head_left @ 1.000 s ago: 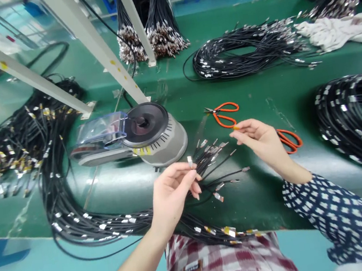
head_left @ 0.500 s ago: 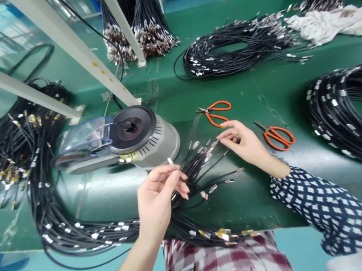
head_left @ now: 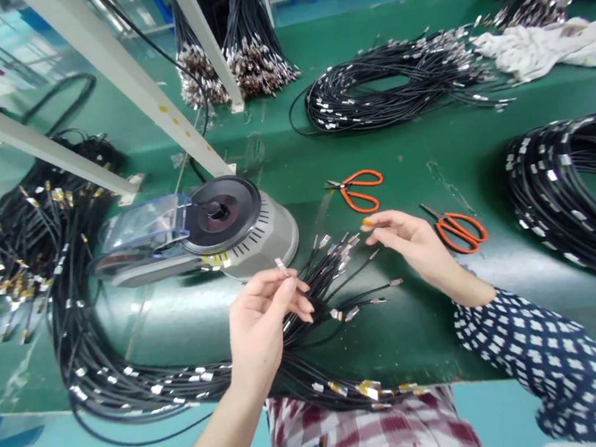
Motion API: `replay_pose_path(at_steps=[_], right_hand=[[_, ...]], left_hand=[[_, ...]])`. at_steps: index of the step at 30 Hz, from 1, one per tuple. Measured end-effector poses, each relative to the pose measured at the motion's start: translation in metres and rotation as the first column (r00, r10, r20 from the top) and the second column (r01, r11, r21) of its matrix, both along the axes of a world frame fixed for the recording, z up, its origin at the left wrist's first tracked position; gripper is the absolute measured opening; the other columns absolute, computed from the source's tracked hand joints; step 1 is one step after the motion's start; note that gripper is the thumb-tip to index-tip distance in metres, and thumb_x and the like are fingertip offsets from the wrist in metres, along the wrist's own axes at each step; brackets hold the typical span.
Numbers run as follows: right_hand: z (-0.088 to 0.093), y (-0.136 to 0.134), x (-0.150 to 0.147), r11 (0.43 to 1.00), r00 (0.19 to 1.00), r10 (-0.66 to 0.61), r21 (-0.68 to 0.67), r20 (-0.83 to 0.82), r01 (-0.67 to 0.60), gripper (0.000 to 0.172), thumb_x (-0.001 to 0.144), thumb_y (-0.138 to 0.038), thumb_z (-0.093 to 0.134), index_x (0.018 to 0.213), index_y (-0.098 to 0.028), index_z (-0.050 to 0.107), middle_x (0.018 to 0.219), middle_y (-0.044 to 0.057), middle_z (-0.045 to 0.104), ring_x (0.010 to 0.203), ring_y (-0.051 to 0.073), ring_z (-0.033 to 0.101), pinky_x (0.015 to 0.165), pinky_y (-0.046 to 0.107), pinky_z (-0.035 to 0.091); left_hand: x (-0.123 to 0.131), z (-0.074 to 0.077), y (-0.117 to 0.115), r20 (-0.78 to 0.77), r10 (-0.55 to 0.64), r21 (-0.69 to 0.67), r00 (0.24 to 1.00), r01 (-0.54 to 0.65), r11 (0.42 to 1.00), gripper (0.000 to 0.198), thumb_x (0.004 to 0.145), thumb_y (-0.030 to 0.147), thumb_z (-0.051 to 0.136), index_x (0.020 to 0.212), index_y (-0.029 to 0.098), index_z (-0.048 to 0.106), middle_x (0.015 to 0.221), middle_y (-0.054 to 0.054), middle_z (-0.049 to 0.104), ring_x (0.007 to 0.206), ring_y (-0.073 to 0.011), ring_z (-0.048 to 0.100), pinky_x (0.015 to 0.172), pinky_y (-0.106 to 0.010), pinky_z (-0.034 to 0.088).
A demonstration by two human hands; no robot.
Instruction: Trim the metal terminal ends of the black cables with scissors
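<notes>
My left hand (head_left: 267, 317) is closed around a bundle of thin black cables (head_left: 333, 278), whose metal-tipped ends fan out to the right over the green table (head_left: 410, 156). One metal tip sticks up between its thumb and forefinger. My right hand (head_left: 408, 241) hovers just right of the fanned cable ends and pinches a small yellowish piece at its fingertips. The same cables loop away to the left in a long black coil (head_left: 108, 368) along the table's front edge.
A grey tape dispenser (head_left: 205, 233) with a dark disc stands behind my left hand. Two orange-handled scissors (head_left: 360, 189) (head_left: 457, 227) lie near my right hand. Black cable coils (head_left: 577, 199) (head_left: 394, 80) lie right and behind, a white cloth (head_left: 550, 44) far right, slanted white frame bars (head_left: 133, 76) left.
My right hand dipped left to the fanned cable ends, then lifted back slightly right. My left hand kept its grip on the bundle; the view shifted a little.
</notes>
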State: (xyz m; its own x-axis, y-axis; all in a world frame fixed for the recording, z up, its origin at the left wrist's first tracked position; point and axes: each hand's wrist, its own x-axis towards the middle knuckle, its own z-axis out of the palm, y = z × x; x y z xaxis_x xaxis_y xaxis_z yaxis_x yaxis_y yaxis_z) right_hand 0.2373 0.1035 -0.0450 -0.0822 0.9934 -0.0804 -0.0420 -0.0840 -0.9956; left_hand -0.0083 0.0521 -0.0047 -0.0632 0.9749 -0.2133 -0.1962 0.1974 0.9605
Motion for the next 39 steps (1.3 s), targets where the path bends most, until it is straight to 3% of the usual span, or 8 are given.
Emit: replay_pose_path(at_steps=[6,10,15,22,26,29,34,39], right_hand=[[0.032,-0.021,-0.004,0.974,0.976,0.122,-0.168,-0.18,-0.153,0.027,0.087,-0.044,0.066,0.098,-0.022,0.076,0.079,0.002,0.063,0.068,0.014,0.051,0.063,0.028,0.04],[0.043,-0.033,-0.01,0.96,0.958,0.267,-0.054,-0.107,-0.274,0.031,0.094,-0.045,0.056,0.102,-0.024,0.077,0.084,0.004,0.06,0.074,0.015,0.05,0.066,0.029,0.039],[0.045,-0.036,-0.017,0.942,0.945,0.327,0.073,0.018,-0.328,0.032,0.098,-0.044,0.051,0.105,-0.025,0.076,0.086,0.004,0.06,0.077,0.015,0.053,0.074,0.031,0.044],[0.047,-0.037,-0.026,0.976,0.98,0.187,-0.105,-0.061,-0.193,0.035,0.098,-0.044,0.049,0.125,-0.025,0.062,0.112,0.007,0.07,0.093,0.019,0.066,0.078,0.032,0.048],[0.05,-0.039,-0.034,0.977,0.975,0.179,-0.09,-0.129,-0.192,0.034,0.095,-0.044,0.055,0.125,-0.028,0.059,0.124,0.008,0.066,0.102,0.023,0.069,0.088,0.037,0.051],[0.052,-0.04,-0.04,0.983,0.974,0.172,-0.044,-0.144,-0.18,0.035,0.088,-0.038,0.067,0.12,-0.029,0.059,0.124,0.007,0.064,0.101,0.021,0.07,0.088,0.036,0.054],[0.054,-0.042,-0.051,0.988,0.985,0.135,-0.057,-0.105,-0.141,0.044,0.074,-0.029,0.08,0.111,-0.027,0.057,0.118,0.007,0.064,0.092,0.02,0.071,0.069,0.029,0.06],[0.051,-0.04,-0.057,0.998,0.997,0.057,-0.015,-0.052,-0.058,0.037,0.074,-0.026,0.08,0.105,-0.025,0.059,0.107,0.004,0.067,0.081,0.015,0.072,0.076,0.029,0.059]], left_hand=[[0.022,0.005,0.005,-0.201,-0.039,0.135,0.979,0.067,0.989,0.026,0.087,0.024,0.066,0.111,0.019,0.059,0.097,-0.004,0.066,0.065,-0.011,0.066,0.06,-0.025,0.055],[0.033,0.015,0.007,-0.297,-0.154,0.159,0.942,0.207,0.965,0.015,0.085,0.024,0.068,0.098,0.017,0.067,0.085,-0.003,0.064,0.076,-0.0126,0.062,0.07,-0.023,0.051],[0.035,0.02,0.01,-0.238,-0.169,0.18,0.957,0.214,0.96,0.008,0.083,0.022,0.068,0.079,0.016,0.065,0.081,-0.002,0.062,0.073,-0.0124,0.059,0.068,-0.023,0.049],[0.029,0.021,0.005,-0.147,-0.155,0.081,0.977,0.168,0.982,0.016,0.078,0.028,0.074,0.071,0.016,0.066,0.069,0.0,0.06,0.059,-0.0104,0.052,0.057,-0.023,0.044],[0.028,0.017,0.005,-0.065,-0.182,-0.01,0.981,0.182,0.983,0.021,0.073,0.033,0.078,0.068,0.015,0.067,0.062,0.001,0.06,0.054,-0.0093,0.048,0.053,-0.022,0.041],[0.028,0.013,0.005,-0.049,-0.174,-0.013,0.984,0.174,0.985,0.02,0.072,0.031,0.078,0.069,0.015,0.067,0.061,0.002,0.059,0.054,-0.0084,0.047,0.053,-0.022,0.039],[0.028,0.012,0.005,-0.062,-0.139,-0.008,0.988,0.139,0.99,0.019,0.071,0.029,0.078,0.07,0.014,0.066,0.063,0.001,0.06,0.053,-0.008,0.047,0.052,-0.021,0.039],[0.029,0.012,0.002,-0.111,-0.115,0.025,0.987,0.118,0.993,0.017,0.074,0.028,0.075,0.072,0.015,0.065,0.064,0.001,0.059,0.055,-0.0092,0.049,0.055,-0.022,0.04]])
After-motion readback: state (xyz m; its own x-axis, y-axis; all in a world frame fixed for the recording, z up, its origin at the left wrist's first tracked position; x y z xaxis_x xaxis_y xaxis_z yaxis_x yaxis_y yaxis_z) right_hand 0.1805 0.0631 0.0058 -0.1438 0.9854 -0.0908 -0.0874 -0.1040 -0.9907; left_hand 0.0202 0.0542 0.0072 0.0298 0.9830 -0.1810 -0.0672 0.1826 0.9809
